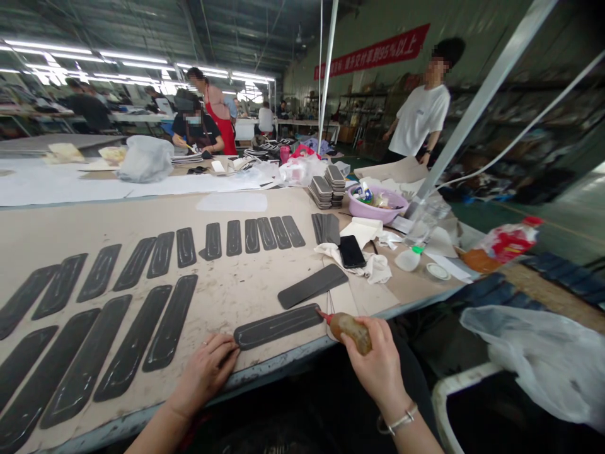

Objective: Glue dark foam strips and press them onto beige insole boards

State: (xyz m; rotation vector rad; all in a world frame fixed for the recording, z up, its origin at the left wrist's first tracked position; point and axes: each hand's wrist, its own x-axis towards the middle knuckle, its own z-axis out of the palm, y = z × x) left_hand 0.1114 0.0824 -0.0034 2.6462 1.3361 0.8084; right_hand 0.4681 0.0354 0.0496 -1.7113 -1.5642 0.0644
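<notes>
A dark grey strip with rounded ends (278,328) lies near the table's front edge, a thin shiny line of glue running along it. At its left end, the fingers of my left hand (210,366) are bent together and grip the edge. My right hand (378,356) is wrapped round a squeezable glue bottle (350,332) with cloudy amber contents. The bottle's red nozzle (324,315) touches or almost touches the strip's right end. Just behind lie overlapping dark strips (312,285). To the left, several similar strips (161,321) carry shiny glue outlines.
Behind the strips on the right are a black phone (352,251) on a white cloth (378,268), stacked pieces (328,187) and a lilac basin (378,211). A metal pole (477,107) slants up at right. Co-workers stand or sit beyond the table. A plastic bag (534,359) hangs at right.
</notes>
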